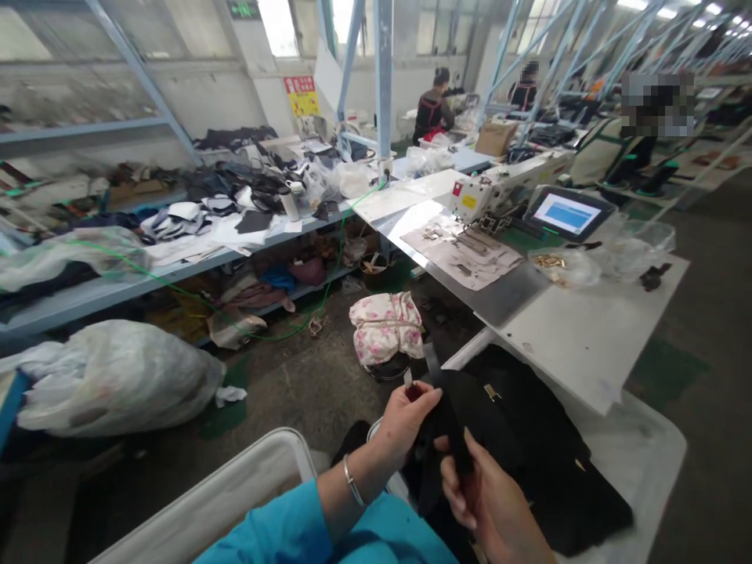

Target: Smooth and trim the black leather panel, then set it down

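Note:
My left hand, with a silver bangle on its wrist and a blue sleeve behind it, pinches the top of a black fabric strap and what looks like a small red-handled tool. My right hand grips the same strap lower down. Just to the right lies a pile of black fabric pieces in a white tray, one piece carrying a small gold buckle.
A white work table holds a sewing machine, a lit screen and bags of metal parts. A floral-cushioned stool stands ahead. A white bin is at lower left. Cluttered shelves and a stuffed white sack line the left. Other people work far behind.

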`<state>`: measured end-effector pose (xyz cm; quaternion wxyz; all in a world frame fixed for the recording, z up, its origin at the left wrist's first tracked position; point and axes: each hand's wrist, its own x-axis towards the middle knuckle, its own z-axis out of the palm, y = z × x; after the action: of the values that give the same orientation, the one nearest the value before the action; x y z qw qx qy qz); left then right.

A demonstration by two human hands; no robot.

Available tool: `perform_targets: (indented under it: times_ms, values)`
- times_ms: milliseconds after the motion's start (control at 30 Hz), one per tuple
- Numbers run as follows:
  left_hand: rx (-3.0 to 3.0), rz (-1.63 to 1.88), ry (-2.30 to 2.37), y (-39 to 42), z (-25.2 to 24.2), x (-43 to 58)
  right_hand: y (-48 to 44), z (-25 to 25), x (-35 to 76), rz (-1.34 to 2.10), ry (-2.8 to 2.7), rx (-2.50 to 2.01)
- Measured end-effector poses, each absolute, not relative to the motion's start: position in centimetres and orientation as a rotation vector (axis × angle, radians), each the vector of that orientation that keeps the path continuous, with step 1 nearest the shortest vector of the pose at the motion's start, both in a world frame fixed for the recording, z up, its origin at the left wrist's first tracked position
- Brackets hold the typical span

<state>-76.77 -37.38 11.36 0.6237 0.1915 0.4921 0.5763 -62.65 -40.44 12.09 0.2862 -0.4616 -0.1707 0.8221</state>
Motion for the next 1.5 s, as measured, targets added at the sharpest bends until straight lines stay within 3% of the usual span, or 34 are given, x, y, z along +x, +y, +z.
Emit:
perform_targets:
  times_ms: [100, 333, 600, 833, 1133, 1500]
  values:
    - [0.485, 1.300, 1.090, -35.4, 10.5, -79.4, -38.3, 11.9, -65.4, 2.134, -0.395, -1.212]
    - [0.536, 1.100, 1.004, -26.2, 10.1, -89.4, -30.5, 11.5, -74.9, 1.562, -0.906, -1.541]
    - [0.518, 1.008, 1.005, -15.6, 12.0, -101.5, -21.8, 15.6, -87.0, 1.693, -0.512, -1.407]
    - [0.426, 1.048, 1.094, -11.4, 11.8, -107.6, -16.5, 15.0, -92.6, 1.790, -0.576, -1.433]
    - [0.408, 1.106, 1.181, -7.7, 12.1, -110.4, -11.7, 13.3, -94.4, 1.792, -0.959, -1.275]
    - [0.441, 1.213, 1.310, -3.3, 12.8, -109.6, -5.5, 12.1, -93.5, 1.585, -1.206, -1.399]
